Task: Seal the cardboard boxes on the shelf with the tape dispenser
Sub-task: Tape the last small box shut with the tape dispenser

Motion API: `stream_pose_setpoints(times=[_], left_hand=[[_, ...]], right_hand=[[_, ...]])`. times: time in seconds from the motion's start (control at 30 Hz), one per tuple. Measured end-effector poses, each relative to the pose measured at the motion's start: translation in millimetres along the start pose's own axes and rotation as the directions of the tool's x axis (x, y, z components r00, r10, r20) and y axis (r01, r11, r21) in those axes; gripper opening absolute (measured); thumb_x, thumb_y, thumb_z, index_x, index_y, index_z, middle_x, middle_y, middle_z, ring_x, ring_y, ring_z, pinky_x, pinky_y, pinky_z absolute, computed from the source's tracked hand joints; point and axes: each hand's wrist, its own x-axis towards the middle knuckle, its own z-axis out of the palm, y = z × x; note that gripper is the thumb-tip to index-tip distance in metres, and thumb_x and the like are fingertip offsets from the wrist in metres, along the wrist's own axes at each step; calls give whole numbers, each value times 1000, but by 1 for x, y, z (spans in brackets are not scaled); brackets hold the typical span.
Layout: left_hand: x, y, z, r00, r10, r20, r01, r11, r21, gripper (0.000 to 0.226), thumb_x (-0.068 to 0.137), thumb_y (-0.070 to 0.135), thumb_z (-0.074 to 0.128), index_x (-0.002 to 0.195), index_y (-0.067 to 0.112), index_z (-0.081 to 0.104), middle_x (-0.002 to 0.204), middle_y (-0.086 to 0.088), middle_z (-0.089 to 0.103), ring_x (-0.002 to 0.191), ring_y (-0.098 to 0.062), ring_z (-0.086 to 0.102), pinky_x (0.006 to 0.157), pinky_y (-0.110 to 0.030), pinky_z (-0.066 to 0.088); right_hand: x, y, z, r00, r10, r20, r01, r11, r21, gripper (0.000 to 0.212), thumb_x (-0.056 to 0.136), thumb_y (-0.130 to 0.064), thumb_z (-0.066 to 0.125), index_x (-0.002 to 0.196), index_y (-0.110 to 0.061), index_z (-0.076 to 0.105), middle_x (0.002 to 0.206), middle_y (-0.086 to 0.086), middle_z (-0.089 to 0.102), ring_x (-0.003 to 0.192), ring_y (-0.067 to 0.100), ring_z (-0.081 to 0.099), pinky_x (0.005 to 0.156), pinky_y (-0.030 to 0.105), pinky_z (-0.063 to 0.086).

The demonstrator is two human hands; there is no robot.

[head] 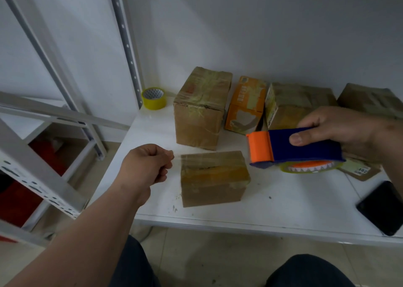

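A small cardboard box (214,178) lies near the front of the white shelf (283,208), its top covered in glossy tape. My right hand (346,129) grips a blue and orange tape dispenser (294,148) held just right of and above the box. A clear strip of tape (209,157) stretches from the dispenser across the box top to my left hand (146,165), which pinches its free end at the box's left side. Behind stand a taller taped box (201,110), an orange carton (245,105) and two more brown boxes (298,103) (370,99).
A yellow tape roll (153,98) sits at the shelf's back left by a perforated metal upright (126,44). A black phone (383,208) lies at the front right edge, a labelled flat packet (359,170) behind it. Grey racking (37,155) stands to the left.
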Motion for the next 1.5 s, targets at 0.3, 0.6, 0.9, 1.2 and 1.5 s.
stream_pose_setpoints(times=[0.3,0.6,0.9,1.2,1.5], left_hand=[[-3,-5,-2,999,-40,21,40,999,19,9,90,6,64,86,3,71,71,-9,64,58,-16,52,54,-27,50],[-6,-20,7,996,-78,-35,78,997,4,9,87,11,71,84,3,71,70,-11,67,59,-20,56,54,-27,52],[-2,-25,18,988,-140,-62,142,989,28,12,89,12,69,84,1,69,66,-11,65,58,-20,54,53,-27,52],[-8,-23,23,993,-114,-27,118,962,245,22,95,26,61,90,7,71,83,-9,68,70,-20,60,59,-32,59],[-13,-44,26,907,-373,196,407,896,-178,28,95,40,58,105,20,74,100,-5,69,95,-22,61,76,-34,50]], right_hand=[[5,-2,2,994,103,-27,-106,973,-202,48,55,-65,67,70,-20,75,69,3,73,66,21,69,65,34,48],[27,-6,5,976,215,-26,-210,911,-354,37,66,-59,68,73,-22,73,67,-2,71,67,15,68,60,26,47],[42,-3,10,953,302,10,-272,872,-406,33,83,-49,66,86,-17,70,80,0,70,73,16,67,60,23,46],[43,20,24,931,364,31,-344,903,-258,39,76,-50,71,91,-14,71,85,4,72,78,20,69,68,29,53],[30,58,47,942,329,63,-332,943,38,61,43,-55,77,85,-11,74,86,9,75,83,28,70,68,30,49]])
